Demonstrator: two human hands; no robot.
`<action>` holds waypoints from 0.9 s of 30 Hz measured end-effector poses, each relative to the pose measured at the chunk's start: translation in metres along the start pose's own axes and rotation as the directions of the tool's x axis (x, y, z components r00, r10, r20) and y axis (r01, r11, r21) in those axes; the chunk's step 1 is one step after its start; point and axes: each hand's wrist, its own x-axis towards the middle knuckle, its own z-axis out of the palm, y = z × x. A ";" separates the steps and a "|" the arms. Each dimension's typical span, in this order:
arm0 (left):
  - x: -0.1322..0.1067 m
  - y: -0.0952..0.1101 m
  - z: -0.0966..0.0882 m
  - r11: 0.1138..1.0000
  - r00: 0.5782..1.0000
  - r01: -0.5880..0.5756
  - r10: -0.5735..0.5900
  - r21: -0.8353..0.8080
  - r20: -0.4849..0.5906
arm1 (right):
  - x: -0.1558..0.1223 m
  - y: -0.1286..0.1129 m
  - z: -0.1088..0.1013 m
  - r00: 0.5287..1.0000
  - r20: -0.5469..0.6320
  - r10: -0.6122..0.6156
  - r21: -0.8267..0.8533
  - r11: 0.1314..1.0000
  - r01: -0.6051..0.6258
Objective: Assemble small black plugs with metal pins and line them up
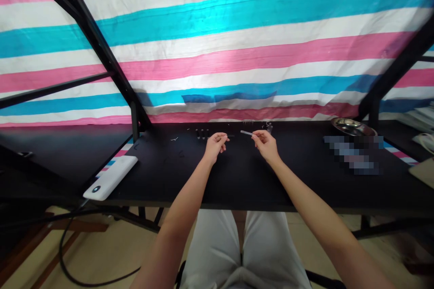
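My left hand (216, 146) is closed in a pinch above the black table. A small dark stick-like piece (231, 135) pokes out from its fingertips, hard to make out against the tabletop. My right hand (266, 145) pinches a slender, clear-grey tube (246, 132) that points left toward the other hand. The two hands are apart, with a short gap between the pieces. Several small dark cylinders (202, 134) stand in a row just left of my left hand. Beyond my right hand is another small greyish cylinder (270, 127), partly hidden by the fingers.
A row of tiny pieces (247, 122) lies at the table's back edge. Thin white scraps (174, 138) are scattered to the left. A white power bank (111, 178) sits at the left edge. On the right are a shiny metal dish (354, 127) and a blurred-out item (354, 154).
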 end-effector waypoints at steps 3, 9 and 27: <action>-0.004 -0.001 0.006 0.998 0.993 0.020 -0.027 0.063 0.114 | -0.002 0.000 0.002 0.998 0.065 0.014 0.030 0.999 -0.016; -0.011 0.002 0.014 0.992 0.982 0.036 -0.057 0.117 0.179 | -0.008 0.002 0.012 0.955 0.296 0.022 0.026 0.999 -0.031; -0.017 0.006 0.020 0.966 0.974 0.002 -0.061 0.260 0.219 | -0.015 -0.002 0.012 0.873 0.475 0.106 -0.103 0.993 -0.065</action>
